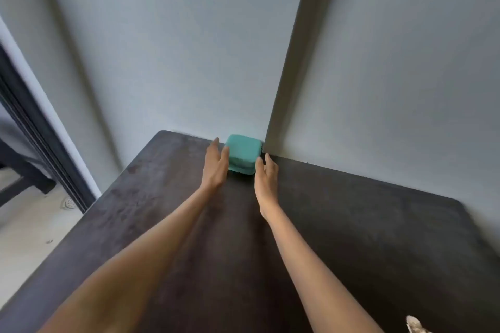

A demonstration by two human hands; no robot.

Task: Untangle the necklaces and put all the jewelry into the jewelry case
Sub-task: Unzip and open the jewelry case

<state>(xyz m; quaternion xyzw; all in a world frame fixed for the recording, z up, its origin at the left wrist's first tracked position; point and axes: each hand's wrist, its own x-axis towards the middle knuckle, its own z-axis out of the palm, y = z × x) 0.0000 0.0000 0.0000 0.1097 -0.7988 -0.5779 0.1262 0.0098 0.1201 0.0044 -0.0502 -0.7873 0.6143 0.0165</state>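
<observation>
Teal jewelry case point(244, 153), lid down, sits at the far edge of the dark wooden table point(351, 224), pushed back where the two wall panels meet. Both arms reach out to it at full stretch.

Left hand point(215, 163): fingers straight and relaxed, flat side toward the case's left wall, fingertips just touching or a hair off it; contact too fine to call. Nothing held.

Right hand point(266, 174): fingers loosely extended, thumb up near the case's right front corner, close beside it and possibly brushing it. Also holding nothing.

Judgement: the step in hand is taking hold of the closed case from both sides, most likely to bring it nearer before opening it. To do it well, close both palms evenly on the side walls below the lid seam, so that the squeeze does not pop the lid or tilt the box. The case is tucked against the wall, so slide or lift it straight toward the body rather than twisting it in the corner. The arms are extended and leverage is poor; a low slide along the tabletop looks safer than a lift.

No necklaces show anywhere on the visible tabletop. At the bottom right edge a pale, patterned object point(415, 325) is only partly in frame; what it is cannot be told.

Task looks barely begun: case shut, no jewelry in sight.
</observation>
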